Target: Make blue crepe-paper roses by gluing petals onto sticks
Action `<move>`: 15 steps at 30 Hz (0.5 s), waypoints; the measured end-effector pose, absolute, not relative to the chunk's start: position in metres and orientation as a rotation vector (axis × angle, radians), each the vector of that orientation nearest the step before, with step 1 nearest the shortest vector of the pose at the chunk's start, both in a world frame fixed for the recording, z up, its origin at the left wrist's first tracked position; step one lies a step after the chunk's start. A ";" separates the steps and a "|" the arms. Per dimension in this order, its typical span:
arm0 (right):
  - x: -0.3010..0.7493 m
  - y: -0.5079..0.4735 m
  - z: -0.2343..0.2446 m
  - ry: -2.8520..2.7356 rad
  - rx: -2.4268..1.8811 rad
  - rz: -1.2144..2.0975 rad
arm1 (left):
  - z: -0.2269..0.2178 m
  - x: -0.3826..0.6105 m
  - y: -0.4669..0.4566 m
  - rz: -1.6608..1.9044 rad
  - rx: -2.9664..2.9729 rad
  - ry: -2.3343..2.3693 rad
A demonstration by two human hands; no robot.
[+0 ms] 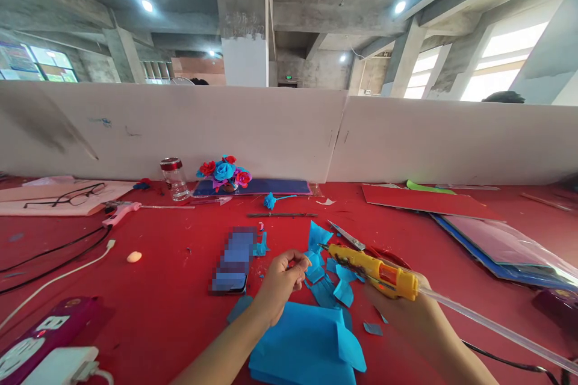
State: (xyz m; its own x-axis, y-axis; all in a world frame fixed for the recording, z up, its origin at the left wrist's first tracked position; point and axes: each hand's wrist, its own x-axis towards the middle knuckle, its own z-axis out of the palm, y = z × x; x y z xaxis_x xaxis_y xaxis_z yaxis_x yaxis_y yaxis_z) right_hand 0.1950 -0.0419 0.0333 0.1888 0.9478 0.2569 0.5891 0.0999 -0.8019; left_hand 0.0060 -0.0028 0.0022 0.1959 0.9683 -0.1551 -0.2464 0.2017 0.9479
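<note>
My right hand (406,307) grips a yellow glue gun (374,271) with a clear glue stick trailing out the back; its nozzle points left toward blue paper pieces (325,277). My left hand (282,283) is closed in a pinch on a small blue paper piece (313,261) just left of the nozzle. A stack of blue paper sheets (307,343) lies below both hands on the red table (180,289). Scissors (347,236) lie just beyond the gun.
A phone (235,258) lies left of my left hand. Farther back stand a paper flower bouquet (224,171), a single blue flower (271,200) and a glass jar (175,179). A pink glue gun (120,212), glasses, cables and a power strip (40,337) lie left; coloured sheets (428,200) right.
</note>
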 end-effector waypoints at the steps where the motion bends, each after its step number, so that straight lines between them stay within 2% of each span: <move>1: 0.195 -0.042 0.033 -1.491 -1.601 0.527 | 0.003 0.006 -0.003 1.065 0.967 0.970; 15: 0.197 -0.042 0.027 -1.600 -1.692 0.565 | 0.007 0.009 -0.005 1.085 0.943 0.973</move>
State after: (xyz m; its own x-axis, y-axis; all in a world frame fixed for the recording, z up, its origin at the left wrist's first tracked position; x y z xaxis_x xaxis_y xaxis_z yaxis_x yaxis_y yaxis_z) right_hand 0.1974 -0.0422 0.0266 0.1306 0.9778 0.1639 0.6581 0.0382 -0.7520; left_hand 0.0090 -0.0046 0.0068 0.1798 0.9710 -0.1578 -0.2622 0.2019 0.9436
